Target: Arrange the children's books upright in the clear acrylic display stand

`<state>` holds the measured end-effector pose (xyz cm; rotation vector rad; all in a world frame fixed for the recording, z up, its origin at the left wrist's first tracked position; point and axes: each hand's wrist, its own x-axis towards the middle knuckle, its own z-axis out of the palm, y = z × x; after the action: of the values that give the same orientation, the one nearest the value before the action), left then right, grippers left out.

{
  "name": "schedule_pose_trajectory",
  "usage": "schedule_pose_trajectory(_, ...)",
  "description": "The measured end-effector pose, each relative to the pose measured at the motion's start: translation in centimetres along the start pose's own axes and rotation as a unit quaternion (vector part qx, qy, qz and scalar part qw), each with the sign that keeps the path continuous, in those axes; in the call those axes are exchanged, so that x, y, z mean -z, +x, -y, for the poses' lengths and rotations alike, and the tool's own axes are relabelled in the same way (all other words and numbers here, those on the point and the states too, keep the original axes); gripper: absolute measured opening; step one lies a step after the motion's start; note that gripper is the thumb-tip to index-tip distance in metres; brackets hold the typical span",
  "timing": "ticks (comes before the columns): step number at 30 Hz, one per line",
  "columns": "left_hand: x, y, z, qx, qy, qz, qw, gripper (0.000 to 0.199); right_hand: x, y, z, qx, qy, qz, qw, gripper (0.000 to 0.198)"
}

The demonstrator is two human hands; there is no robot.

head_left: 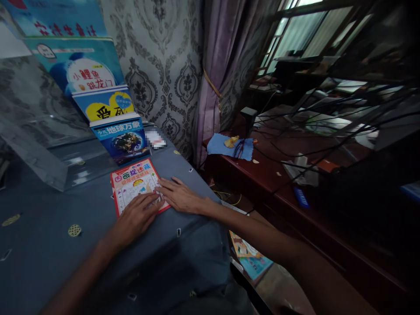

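A red-bordered children's picture book (131, 175) lies closed and flat on the dark blue-grey patterned cloth. Across its lower part rests my left hand (139, 214), palm down with the fingers stretched out. My right hand (180, 194) lies over the book's right edge, its fingers extended toward the left hand. Both hands press flat on the cover and hide its lower right portion. Just behind the book, a tiered row of children's books leans upright; the nearest is a blue book with a globe on its cover (123, 138).
A clear plastic holder (39, 144) stands at the left. To the right, a dark red desk (269, 175) carries a blue cloth (216, 144), tangled cables and papers. More picture books (254, 264) lie low beside the bed-like surface. A purple curtain (213, 65) hangs behind.
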<state>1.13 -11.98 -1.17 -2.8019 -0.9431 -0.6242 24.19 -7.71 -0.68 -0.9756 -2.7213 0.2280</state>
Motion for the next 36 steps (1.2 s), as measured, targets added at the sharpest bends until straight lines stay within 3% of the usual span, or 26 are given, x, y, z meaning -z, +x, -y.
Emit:
schedule_pose_trajectory(8, 2.0, -2.7, -0.7, 0.032, -0.037, 0.021, 0.999, 0.04, 0.3, -0.6, 0.0, 0.009, 0.015, 0.017, 1.0, 0.052)
schedule_pose_trajectory(20, 5.2, -6.6, -1.2, 0.08, -0.044, -0.001, 0.996, 0.027, -1.1, -0.5, -1.0, 0.046, 0.007, -0.02, 0.999, 0.054)
schedule_pose_trajectory(29, 5.9, -8.7, -1.3, 0.123, -0.035, 0.003, 0.992, 0.024, -0.9, -0.5, -0.9, 0.048, 0.011, -0.024, 0.999, 0.05)
schedule_pose_trajectory(36, 5.7, -8.5, -1.5, 0.137, -0.045, -0.021, 0.989, 0.018, -1.1, -0.1, 2.3, 0.137, 0.03, -0.048, 0.989, 0.036)
